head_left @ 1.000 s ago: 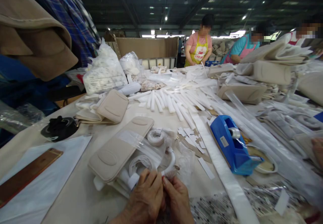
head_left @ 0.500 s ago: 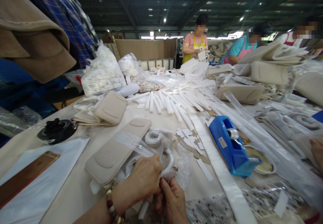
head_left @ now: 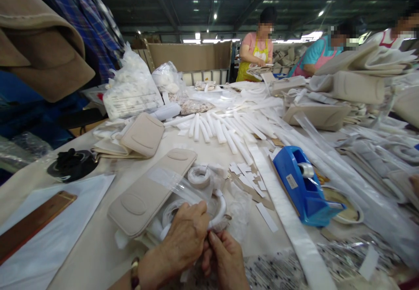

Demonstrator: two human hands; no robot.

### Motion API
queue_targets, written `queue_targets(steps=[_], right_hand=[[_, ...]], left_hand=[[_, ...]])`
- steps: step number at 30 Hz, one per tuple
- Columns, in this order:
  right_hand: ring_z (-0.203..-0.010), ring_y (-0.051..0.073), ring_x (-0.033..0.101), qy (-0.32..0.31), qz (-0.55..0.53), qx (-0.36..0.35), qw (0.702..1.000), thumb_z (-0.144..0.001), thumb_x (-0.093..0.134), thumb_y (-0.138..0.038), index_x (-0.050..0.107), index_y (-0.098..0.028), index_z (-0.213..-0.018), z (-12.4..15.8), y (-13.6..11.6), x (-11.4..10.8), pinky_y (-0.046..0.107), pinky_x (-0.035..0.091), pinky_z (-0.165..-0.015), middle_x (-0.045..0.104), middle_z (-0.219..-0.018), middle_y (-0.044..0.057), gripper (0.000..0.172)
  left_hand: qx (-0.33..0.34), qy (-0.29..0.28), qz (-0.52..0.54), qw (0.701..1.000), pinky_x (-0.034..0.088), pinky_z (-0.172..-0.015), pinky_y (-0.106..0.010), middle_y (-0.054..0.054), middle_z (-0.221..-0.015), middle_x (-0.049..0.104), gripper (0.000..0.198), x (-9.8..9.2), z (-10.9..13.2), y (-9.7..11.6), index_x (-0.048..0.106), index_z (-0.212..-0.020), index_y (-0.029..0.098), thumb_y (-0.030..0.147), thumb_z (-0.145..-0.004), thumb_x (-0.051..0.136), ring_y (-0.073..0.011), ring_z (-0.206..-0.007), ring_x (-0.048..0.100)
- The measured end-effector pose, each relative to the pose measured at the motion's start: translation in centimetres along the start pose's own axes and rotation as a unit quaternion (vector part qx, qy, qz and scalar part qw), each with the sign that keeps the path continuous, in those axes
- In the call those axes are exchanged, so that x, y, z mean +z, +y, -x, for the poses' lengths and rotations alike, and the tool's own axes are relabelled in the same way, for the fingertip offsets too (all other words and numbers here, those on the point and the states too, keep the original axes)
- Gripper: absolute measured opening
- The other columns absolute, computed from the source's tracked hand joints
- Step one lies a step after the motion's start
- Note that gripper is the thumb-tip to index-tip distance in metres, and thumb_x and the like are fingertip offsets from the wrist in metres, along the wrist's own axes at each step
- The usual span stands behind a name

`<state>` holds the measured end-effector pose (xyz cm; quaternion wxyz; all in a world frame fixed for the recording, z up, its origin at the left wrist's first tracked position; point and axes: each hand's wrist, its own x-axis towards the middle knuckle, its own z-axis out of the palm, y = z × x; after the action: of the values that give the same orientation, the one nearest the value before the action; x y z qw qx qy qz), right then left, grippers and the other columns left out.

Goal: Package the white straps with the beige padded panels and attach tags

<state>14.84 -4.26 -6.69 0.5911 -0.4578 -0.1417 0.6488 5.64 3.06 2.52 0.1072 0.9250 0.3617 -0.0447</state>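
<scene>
A beige bag [head_left: 147,194] with stitched oval tabs lies on the table, with clear plastic film across it. On its right side is a curved bag handle [head_left: 220,211] wrapped in white padding. My left hand [head_left: 188,231], a beaded bracelet at its wrist, is closed at the lower end of this wrapped handle. My right hand [head_left: 227,255] pinches close beside it with thumb and forefinger, touching the same end. What lies between the fingertips is mostly hidden. A white-wrapped ring [head_left: 199,175] sits just beyond my hands, beside crumpled clear plastic [head_left: 237,207].
A blue tape dispenser [head_left: 299,189] stands to the right, near a long white strip [head_left: 288,224]. White foam tubes [head_left: 222,131] fan out ahead. A phone [head_left: 36,224] lies on white sheets at left. Stacked beige bags [head_left: 347,89] and several co-workers are beyond.
The view has shifted slightly. My hands stay at the handle's lower end with little movement. The co-worker in the yellow apron has lowered their hands to a beige piece.
</scene>
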Motion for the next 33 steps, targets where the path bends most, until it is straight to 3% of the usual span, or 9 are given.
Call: queue_targets(steps=[4, 9, 15, 20, 25, 33], right_hand=[[-0.025, 0.006, 0.039, 0.008, 0.064, 0.003, 0.998, -0.061, 0.063, -0.074, 0.051, -0.018, -0.062, 0.6, -0.6, 0.2, 0.015, 0.025, -0.029, 0.049, -0.033, -0.005, 0.057], [-0.023, 0.003, 0.03, 0.076, 0.108, -0.041, 0.99, -0.062, 0.061, -0.07, 0.044, -0.02, -0.055, 0.9, -1.3, 1.0, 0.017, 0.014, -0.027, 0.045, -0.037, -0.008, 0.053], [-0.03, 0.004, 0.033, 0.011, 0.179, -0.031, 0.983, -0.073, 0.053, -0.055, 0.049, -0.019, -0.066, 1.3, -2.5, 0.6, 0.016, 0.021, -0.034, 0.043, -0.034, -0.009, 0.037], [-0.031, 0.005, 0.033, -0.048, 0.225, -0.039, 0.972, -0.074, 0.05, -0.066, 0.046, -0.021, -0.064, 1.4, -3.7, 0.1, 0.018, 0.021, -0.035, 0.043, -0.037, -0.008, 0.046], [-0.031, 0.005, 0.036, -0.083, 0.257, -0.057, 0.961, -0.072, 0.048, -0.074, 0.047, -0.02, -0.064, 0.8, -3.8, -0.5, 0.019, 0.023, -0.035, 0.044, -0.041, -0.007, 0.054], [-0.028, 0.005, 0.036, -0.059, 0.245, -0.044, 0.967, -0.067, 0.046, -0.082, 0.046, -0.021, -0.064, 0.2, -2.9, -0.6, 0.019, 0.02, -0.031, 0.044, -0.041, -0.007, 0.061]], left_hand=[[0.018, 0.037, -0.011, 0.999, 0.04, -0.078, -0.041, -0.006, -0.087, 0.057, 0.016, 0.7, 0.2, 0.2, 0.057, -0.078, 0.017, 0.01, -0.081, 0.043, -0.022, -0.083, 0.053], [0.03, 0.061, -0.016, 0.998, 0.04, -0.074, -0.041, -0.007, -0.085, 0.058, 0.017, 1.0, 0.3, 0.5, 0.058, -0.076, 0.016, 0.008, -0.08, 0.044, -0.0232, -0.081, 0.053], [0.027, 0.05, -0.016, 0.998, 0.04, -0.075, -0.043, -0.007, -0.087, 0.059, 0.012, 1.1, 0.3, 0.7, 0.059, -0.078, 0.016, 0.01, -0.083, 0.049, -0.0246, -0.082, 0.054], [0.024, 0.052, -0.022, 0.998, 0.041, -0.075, -0.043, -0.009, -0.087, 0.06, 0.01, 1.0, 0.3, 0.8, 0.06, -0.078, 0.015, 0.011, -0.082, 0.051, -0.0244, -0.082, 0.054], [0.037, 0.094, -0.02, 0.995, 0.04, -0.07, -0.041, -0.007, -0.079, 0.059, 0.016, 1.0, 0.3, 0.8, 0.058, -0.072, 0.016, 0.008, -0.079, 0.045, -0.0231, -0.074, 0.053], [0.058, 0.169, -0.007, 0.984, 0.035, -0.067, -0.038, -0.006, -0.075, 0.055, 0.017, 2.1, 0.5, 0.4, 0.054, -0.069, 0.017, 0.006, -0.076, 0.043, -0.0214, -0.071, 0.049]])
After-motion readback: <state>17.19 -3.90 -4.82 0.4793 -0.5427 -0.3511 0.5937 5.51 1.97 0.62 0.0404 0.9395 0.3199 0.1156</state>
